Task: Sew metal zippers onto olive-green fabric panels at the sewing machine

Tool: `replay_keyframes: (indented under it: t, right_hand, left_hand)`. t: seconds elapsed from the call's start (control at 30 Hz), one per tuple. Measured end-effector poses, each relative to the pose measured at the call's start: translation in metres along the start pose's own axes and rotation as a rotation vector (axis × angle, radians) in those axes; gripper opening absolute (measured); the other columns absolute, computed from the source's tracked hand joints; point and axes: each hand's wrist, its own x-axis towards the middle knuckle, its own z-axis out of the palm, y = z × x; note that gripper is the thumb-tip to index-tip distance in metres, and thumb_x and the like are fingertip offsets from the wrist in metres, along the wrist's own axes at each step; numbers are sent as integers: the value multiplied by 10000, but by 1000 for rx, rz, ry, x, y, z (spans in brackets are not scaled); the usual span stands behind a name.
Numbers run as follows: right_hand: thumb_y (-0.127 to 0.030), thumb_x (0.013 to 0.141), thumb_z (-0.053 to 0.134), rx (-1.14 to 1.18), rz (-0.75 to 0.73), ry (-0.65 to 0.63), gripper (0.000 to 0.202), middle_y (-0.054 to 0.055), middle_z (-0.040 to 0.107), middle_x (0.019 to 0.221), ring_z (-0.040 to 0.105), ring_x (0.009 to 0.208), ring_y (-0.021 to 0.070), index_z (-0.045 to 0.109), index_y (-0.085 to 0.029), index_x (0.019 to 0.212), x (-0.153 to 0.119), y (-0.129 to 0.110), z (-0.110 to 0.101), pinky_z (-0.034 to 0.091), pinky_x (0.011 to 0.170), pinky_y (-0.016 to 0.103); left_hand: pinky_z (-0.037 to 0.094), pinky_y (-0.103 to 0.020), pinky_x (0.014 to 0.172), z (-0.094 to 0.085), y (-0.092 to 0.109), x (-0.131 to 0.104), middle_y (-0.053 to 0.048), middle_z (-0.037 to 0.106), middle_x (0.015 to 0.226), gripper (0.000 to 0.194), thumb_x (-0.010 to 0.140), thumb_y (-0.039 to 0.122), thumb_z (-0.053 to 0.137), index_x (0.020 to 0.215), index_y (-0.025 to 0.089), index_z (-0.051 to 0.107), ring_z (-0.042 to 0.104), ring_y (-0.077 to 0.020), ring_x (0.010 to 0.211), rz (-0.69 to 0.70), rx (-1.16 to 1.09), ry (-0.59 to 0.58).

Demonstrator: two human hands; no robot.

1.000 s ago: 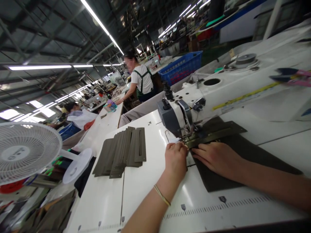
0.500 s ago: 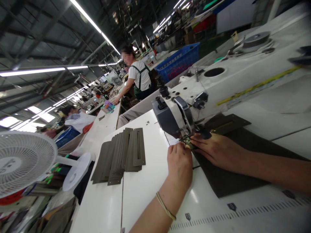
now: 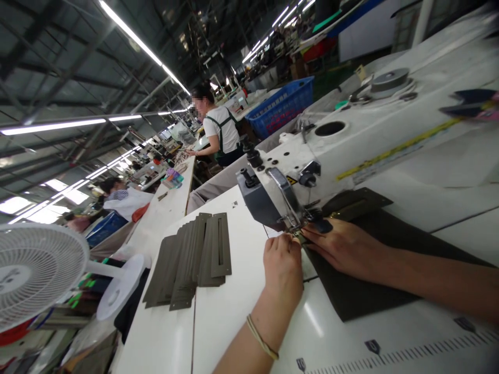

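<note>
Left hand [image 3: 283, 262] sits curled on the white desk [image 3: 230, 311] just short of the sewing machine [image 3: 312, 156], its fingertips pinched together on the near edge of the dark olive fabric panel [image 3: 362, 291] right at the presser foot [image 3: 298, 228], probably so the edge can be fed in straight under the needle. Right hand [image 3: 343, 246] lies flat and spread on top of the same panel, fingers pointing toward the foot, gripping nothing; the flat palm appears to press the cloth against the desk so that it does not slip or bunch. A narrow strip piece [image 3: 356, 202] of the same colour runs on behind the foot, under the machine's arm, which suggests it is laid over the panel along the stitching line. To the left, well apart from both hands, a fanned stack of slotted olive pieces [image 3: 191, 259] lies on the desk, within the left arm's reach, likely set there as a supply or as a pile of done parts; which, I cannot tell. A thin band [image 3: 262, 337] circles the left wrist. Beyond the desk's left edge stands a white fan [image 3: 35, 270], and farther back a blue basket [image 3: 283, 106] and a person in a white shirt [image 3: 218, 130] at another bench.
</note>
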Motion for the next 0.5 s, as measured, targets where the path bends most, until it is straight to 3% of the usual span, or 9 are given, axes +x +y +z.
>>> replay_keyframes:
  t: [0.5]
  right_hand:
    - [-145, 913, 457, -11, 11, -35, 234, 112, 719, 966, 663, 843, 222, 658, -143, 1034, -3, 4, 9, 531, 797, 365]
  left_hand:
    - [531, -348, 712, 3, -3, 2, -76, 689, 915, 131, 891, 76, 573, 802, 151, 635, 653, -198, 795, -29, -106, 3]
